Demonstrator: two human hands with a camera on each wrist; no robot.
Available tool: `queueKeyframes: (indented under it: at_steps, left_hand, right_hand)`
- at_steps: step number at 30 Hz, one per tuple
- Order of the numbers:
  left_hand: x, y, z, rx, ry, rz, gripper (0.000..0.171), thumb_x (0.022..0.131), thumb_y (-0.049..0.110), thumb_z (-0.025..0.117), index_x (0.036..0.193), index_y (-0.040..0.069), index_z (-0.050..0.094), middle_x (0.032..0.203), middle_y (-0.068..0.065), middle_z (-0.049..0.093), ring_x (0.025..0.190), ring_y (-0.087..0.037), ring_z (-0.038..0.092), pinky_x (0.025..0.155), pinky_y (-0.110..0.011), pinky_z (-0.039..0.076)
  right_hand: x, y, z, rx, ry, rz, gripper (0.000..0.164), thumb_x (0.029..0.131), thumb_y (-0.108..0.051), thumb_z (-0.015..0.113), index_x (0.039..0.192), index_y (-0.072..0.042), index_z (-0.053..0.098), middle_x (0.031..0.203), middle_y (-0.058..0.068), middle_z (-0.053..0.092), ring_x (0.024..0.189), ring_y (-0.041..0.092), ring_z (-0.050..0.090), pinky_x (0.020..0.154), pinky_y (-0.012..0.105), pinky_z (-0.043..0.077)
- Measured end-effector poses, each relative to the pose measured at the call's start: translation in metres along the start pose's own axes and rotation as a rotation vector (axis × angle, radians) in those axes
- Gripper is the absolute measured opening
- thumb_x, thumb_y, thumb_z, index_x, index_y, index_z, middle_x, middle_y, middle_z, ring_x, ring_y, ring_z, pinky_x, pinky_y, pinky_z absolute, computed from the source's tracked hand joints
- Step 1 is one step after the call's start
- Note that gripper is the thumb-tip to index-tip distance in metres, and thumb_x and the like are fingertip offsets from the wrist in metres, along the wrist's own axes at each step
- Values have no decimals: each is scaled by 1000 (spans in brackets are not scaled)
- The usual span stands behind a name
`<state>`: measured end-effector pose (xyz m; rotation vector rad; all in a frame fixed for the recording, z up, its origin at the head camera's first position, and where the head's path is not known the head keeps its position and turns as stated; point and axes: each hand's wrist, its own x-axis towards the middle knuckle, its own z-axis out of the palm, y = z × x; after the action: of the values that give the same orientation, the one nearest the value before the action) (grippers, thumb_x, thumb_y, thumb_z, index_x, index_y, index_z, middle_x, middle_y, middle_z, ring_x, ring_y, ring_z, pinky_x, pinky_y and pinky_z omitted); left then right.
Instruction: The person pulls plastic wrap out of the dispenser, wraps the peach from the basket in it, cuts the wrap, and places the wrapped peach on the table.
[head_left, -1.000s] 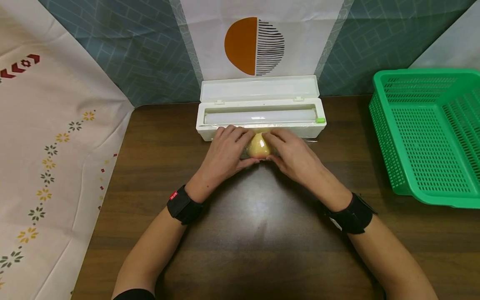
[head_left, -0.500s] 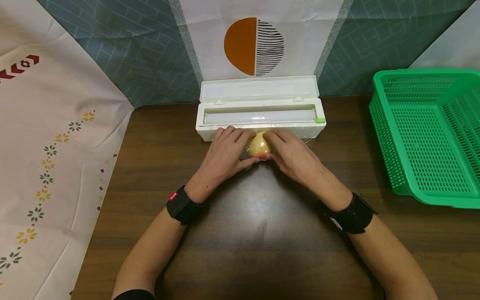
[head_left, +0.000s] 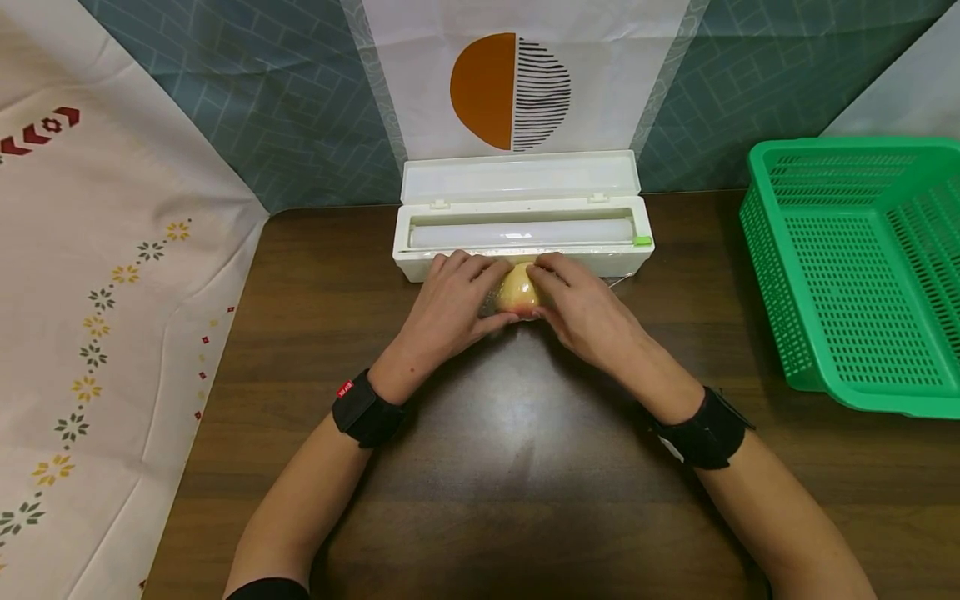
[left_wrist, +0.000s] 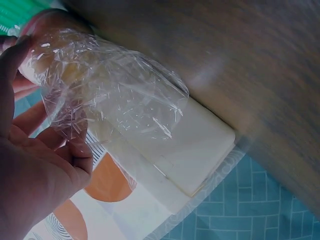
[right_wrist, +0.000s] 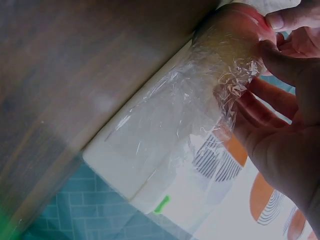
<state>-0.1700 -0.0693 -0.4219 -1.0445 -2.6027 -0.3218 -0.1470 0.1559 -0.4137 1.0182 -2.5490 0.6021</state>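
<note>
A yellow and red fruit (head_left: 519, 290) that looks like an apple lies in front of a white cling film dispenser (head_left: 411, 268), between both hands. Crinkled cling film (left_wrist: 137, 92) covers it and spreads past it on both sides, against the dispenser's front. From the left, my left hand (head_left: 453, 304) grips fruit and film, fingers over the far side and thumb at the near side. Opposite it, my right hand (head_left: 588, 308) holds the fruit likewise, its fingers gathering film (right_wrist: 235, 82) in the right wrist view. The fingers partly hide the fruit.
The dispenser's lid (head_left: 517, 177) stands raised at the back, showing the film roll (head_left: 525, 234) inside. A green piece (head_left: 642, 241) sits at its right end. A green plastic basket (head_left: 780, 292) stands on the right of the wooden table (head_left: 510, 483). Patterned cloths hang behind and at left.
Both arms stay almost in place around the fruit. The right fingers have shifted slightly, and the loose film edge near the dispenser's right end now slants upward.
</note>
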Motion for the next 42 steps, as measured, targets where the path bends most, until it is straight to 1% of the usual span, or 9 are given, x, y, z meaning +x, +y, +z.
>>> queueKeyframes:
  at_steps: [2,7,14,16,21,26,33,37,42]
  left_hand:
    - [0,0,-1,1,-2,-1,67,81,59,68,131,14,59,119,-4,60,100,-26,49,80,-43,37]
    - [0,1,-1,1,-10,-6,66,84,59,65,132,14,59,122,-4,60,100,-26,49,84,-43,37]
    - [0,1,-1,-8,-12,5,65,86,57,64,134,13,57,124,-5,59,102,-26,49,85,-43,37]
    - [0,1,-1,-9,-15,8,70,84,59,66,135,12,56,124,-5,59,102,-26,49,85,-43,37]
    - [-1,3,1,23,-26,19,87,71,66,72,135,10,53,125,-6,58,105,-28,48,85,-44,37]
    - [-1,6,4,74,-29,27,92,69,68,73,136,8,52,125,-8,57,108,-30,47,86,-46,37]
    - [-1,10,8,116,-12,5,87,68,67,75,130,10,52,121,-8,56,112,-31,46,84,-46,37]
    - [-1,10,11,113,12,2,82,69,63,76,127,11,52,119,-10,55,114,-33,43,86,-47,38]
    - [-1,9,12,103,31,-2,80,68,63,77,125,12,53,122,-12,48,115,-33,43,86,-46,39]
  right_hand:
    - [0,0,-1,-8,-16,-6,47,85,-15,74,123,7,59,121,18,53,109,29,52,93,42,46]
    - [-1,0,-1,-8,-47,23,57,80,-20,79,126,6,58,122,17,52,108,29,52,92,42,45]
    - [-1,-1,1,-24,-35,33,52,80,-11,78,125,5,59,121,17,53,107,27,53,90,40,48]
    - [-2,-1,1,-20,-26,31,52,80,-10,79,126,5,58,122,17,54,109,28,53,91,41,47]
    - [-2,0,1,25,-5,29,52,79,-7,79,124,7,56,121,18,55,109,28,53,92,42,46]
    - [-2,-1,0,40,-7,31,50,79,-7,79,121,7,55,119,18,56,109,28,53,93,42,46]
    - [-3,-2,-1,44,-16,41,48,80,-6,78,120,8,56,119,19,56,109,29,53,93,43,46]
    - [-3,-1,-2,51,-20,45,47,80,-5,78,120,8,56,119,19,56,108,29,54,92,43,46]
    - [-2,0,-2,63,-16,41,47,79,-4,78,119,7,56,118,18,57,107,28,53,92,43,46]
